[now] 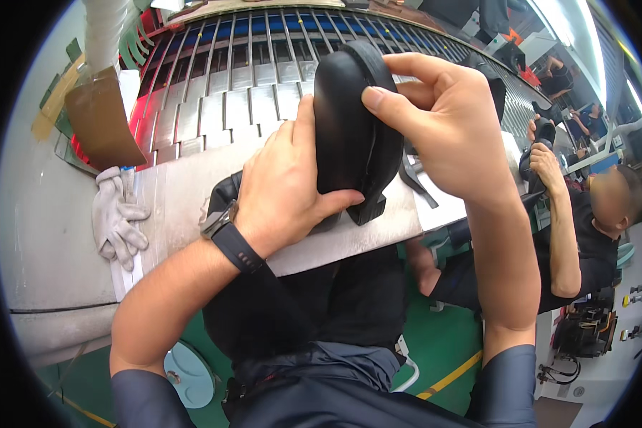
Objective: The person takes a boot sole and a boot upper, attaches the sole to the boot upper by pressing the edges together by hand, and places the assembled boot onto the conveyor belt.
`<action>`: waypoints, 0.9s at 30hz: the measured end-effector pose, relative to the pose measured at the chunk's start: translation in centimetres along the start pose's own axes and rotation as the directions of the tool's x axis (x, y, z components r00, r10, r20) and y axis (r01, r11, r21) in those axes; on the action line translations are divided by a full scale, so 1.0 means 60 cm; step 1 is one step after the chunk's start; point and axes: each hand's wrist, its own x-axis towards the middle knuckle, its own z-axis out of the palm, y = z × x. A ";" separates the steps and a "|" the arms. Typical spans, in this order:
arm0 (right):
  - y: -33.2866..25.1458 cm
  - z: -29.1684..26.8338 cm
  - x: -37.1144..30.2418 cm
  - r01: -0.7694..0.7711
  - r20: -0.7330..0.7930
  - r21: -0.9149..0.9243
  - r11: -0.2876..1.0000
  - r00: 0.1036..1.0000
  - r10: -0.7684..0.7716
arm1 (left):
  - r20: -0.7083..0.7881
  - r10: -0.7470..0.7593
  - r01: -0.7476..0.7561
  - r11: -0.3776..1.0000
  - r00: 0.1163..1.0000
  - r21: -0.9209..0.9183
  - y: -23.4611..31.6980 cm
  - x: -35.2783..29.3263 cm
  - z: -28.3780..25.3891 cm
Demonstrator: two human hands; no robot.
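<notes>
A black shoe (342,121) is held up between my two hands above the edge of the metal bench, toe end upward. My left hand (282,185) grips its left side, thumb stretched across the lower end. At the upper right, my right hand (453,121) pinches the dark sole edge (365,63) between thumb and fingers. A watch with a black strap (234,242) is on my left wrist. Partly hidden behind my left hand and the shoe, another black item (225,191) lies on the bench; I cannot make out its full shape.
Beyond the bench edge (185,178) runs a conveyor of metal rods and plates (228,100). Grey work gloves (118,217) lie at left. A dark hammer-like tool (417,182) rests right of the shoe. A co-worker (571,235) handles a dark shoe at right. A round stool (190,374) stands below.
</notes>
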 end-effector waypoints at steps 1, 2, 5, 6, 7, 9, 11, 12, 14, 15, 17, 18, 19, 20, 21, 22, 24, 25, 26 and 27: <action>0.005 -0.006 0.006 -0.040 0.051 0.112 0.993 0.998 0.034 | 0.007 0.000 0.000 1.000 1.000 -0.009 -0.002 0.002 -0.001; 0.006 -0.009 0.008 -0.037 0.066 0.133 0.990 0.997 0.029 | -0.001 0.008 -0.008 1.000 1.000 -0.012 -0.003 0.004 0.001; 0.008 -0.003 0.013 -0.052 0.046 0.156 0.986 0.998 0.045 | -0.004 -0.022 0.022 1.000 1.000 0.000 -0.004 0.008 -0.002; -0.001 0.001 0.014 -0.104 0.067 0.129 0.986 0.993 0.096 | 0.007 -0.036 0.036 0.999 0.999 -0.004 -0.005 0.009 0.000; -0.004 0.008 0.014 -0.069 0.035 0.030 0.997 0.997 0.068 | 0.019 -0.051 0.052 0.999 0.998 -0.008 -0.007 0.008 0.000; -0.024 0.016 0.015 -0.044 0.068 -0.135 0.990 0.996 0.054 | 0.039 -0.067 0.067 0.998 0.997 0.001 -0.009 0.007 -0.005; -0.023 0.014 0.024 -0.058 0.068 -0.128 0.990 0.995 0.068 | 0.024 -0.070 0.070 0.998 0.997 0.006 -0.008 0.007 -0.008; -0.013 0.003 0.031 -0.078 0.123 -0.012 0.997 0.989 0.079 | 0.083 -0.123 0.128 0.991 0.989 -0.049 -0.009 0.009 -0.008; 0.003 -0.015 0.051 -0.108 0.204 0.140 0.984 0.976 0.078 | 0.103 -0.135 0.141 0.988 0.986 -0.055 -0.010 0.016 -0.011; 0.004 -0.017 0.053 -0.110 0.206 0.136 0.985 0.975 0.080 | 0.123 -0.149 0.156 0.986 0.981 -0.052 -0.012 0.017 -0.013; 0.005 -0.020 0.056 -0.123 0.230 0.174 0.977 0.970 0.081 | 0.151 -0.151 0.162 0.985 0.977 -0.065 -0.011 0.020 -0.015; 0.004 -0.017 0.057 -0.124 0.233 0.173 0.977 0.969 0.082 | 0.178 -0.155 0.170 0.983 0.972 -0.070 -0.012 0.020 -0.016; 0.003 -0.012 0.057 -0.106 0.214 0.131 0.986 0.974 0.076 | 0.178 -0.156 0.172 0.982 0.972 -0.073 -0.013 0.022 -0.016; 0.001 -0.006 0.057 -0.088 0.194 0.088 0.992 0.978 0.070 | 0.174 -0.168 0.180 0.982 0.970 -0.056 -0.014 0.024 -0.016; -0.002 0.001 0.055 -0.072 0.176 0.046 0.996 0.982 0.063 | 0.172 -0.182 0.191 0.981 0.968 -0.039 -0.015 0.024 -0.016; -0.005 0.008 0.053 -0.075 0.179 0.046 0.996 0.982 0.066 | 0.174 -0.184 0.194 0.980 0.967 -0.041 -0.016 0.024 -0.017; -0.012 0.019 0.051 -0.017 0.146 -0.035 0.999 0.989 0.022 | 0.164 -0.191 0.202 0.978 0.968 -0.054 -0.016 0.025 -0.018; -0.011 0.022 0.052 -0.018 0.147 -0.037 0.999 0.989 0.023 | 0.164 -0.191 0.203 0.978 0.968 -0.056 -0.016 0.027 -0.017; -0.007 0.024 0.053 0.014 0.127 -0.095 0.995 0.992 -0.001 | 0.171 -0.187 0.200 0.978 0.967 -0.060 -0.017 0.030 -0.016; -0.005 0.027 0.054 0.044 0.111 -0.151 0.988 0.993 -0.027 | 0.179 -0.187 0.200 0.978 0.966 -0.061 -0.019 0.031 -0.015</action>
